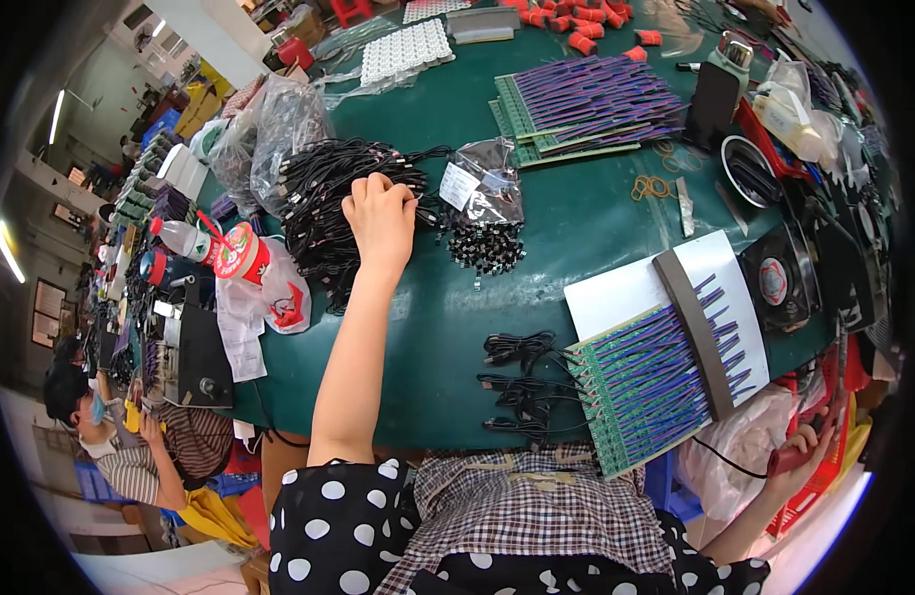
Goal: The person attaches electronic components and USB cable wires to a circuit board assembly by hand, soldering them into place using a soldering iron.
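My left hand point(381, 223) is over the right part of a pile of black cables point(314, 198) with small metal plugs. Its fingers curl down into the pile, and their tips are hidden. At the lower right, my right hand point(800, 466) grips the dark red handle of a soldering iron point(787, 459), whose black cord trails left. Between my hands lies a green circuit board panel point(626, 387) with rows of purple-blue wires, under a dark grey bar point(695, 337). Several bundled black cables point(517, 387) lie along the panel's left edge.
Small black-and-silver parts point(485, 248) lie below a clear bag point(492, 178). More wired panels point(586, 104) are stacked at the back. A wrapped cup point(241, 253) and a bottle point(180, 238) stand left; a tape roll point(750, 169) lies right. A co-worker point(130, 446) sits at far left.
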Motion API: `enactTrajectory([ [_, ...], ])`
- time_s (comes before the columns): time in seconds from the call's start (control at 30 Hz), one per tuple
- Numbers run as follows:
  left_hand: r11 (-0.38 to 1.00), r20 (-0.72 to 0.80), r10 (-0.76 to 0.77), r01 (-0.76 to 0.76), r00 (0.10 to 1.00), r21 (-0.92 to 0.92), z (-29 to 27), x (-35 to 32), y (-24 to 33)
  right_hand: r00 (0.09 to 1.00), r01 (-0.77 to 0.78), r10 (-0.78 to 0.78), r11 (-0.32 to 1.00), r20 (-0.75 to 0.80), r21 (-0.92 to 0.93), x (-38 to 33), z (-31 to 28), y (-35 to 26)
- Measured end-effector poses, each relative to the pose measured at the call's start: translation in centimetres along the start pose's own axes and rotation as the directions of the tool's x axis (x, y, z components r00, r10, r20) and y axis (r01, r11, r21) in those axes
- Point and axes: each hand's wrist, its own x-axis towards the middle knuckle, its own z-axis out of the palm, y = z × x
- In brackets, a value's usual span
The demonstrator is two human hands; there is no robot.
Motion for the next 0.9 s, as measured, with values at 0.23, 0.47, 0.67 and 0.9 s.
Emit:
enactTrajectory([
  [0.23,0.565,0.195,-0.169,0.257,0.966,-0.784,-4.8,-1.8,2.2,0.785,0.452,-0.617,0.641,-0.066,-0.621,-3.1,9.2,2.7],
  [0.47,0.205,0.723,0.474,0.736,0.502,-0.645,-13.2,-11.0,14.6,0.966,-0.191,-0.09,0.375,-0.241,-0.907,-7.7,19.2,12.0],
  [0.67,0.182,0.715,0.598,0.808,0.362,-0.561,-12.2,-14.4,18.0,0.85,-0.258,0.525,0.492,0.046,-0.832,-8.6,16.7,18.7],
  [0.9,0.173,0.735,0.581,0.83,0.349,-0.53,-12.1,-15.1,18.7,0.854,-0.316,0.521,0.527,0.006,-0.789,-9.1,15.9,18.7],
])
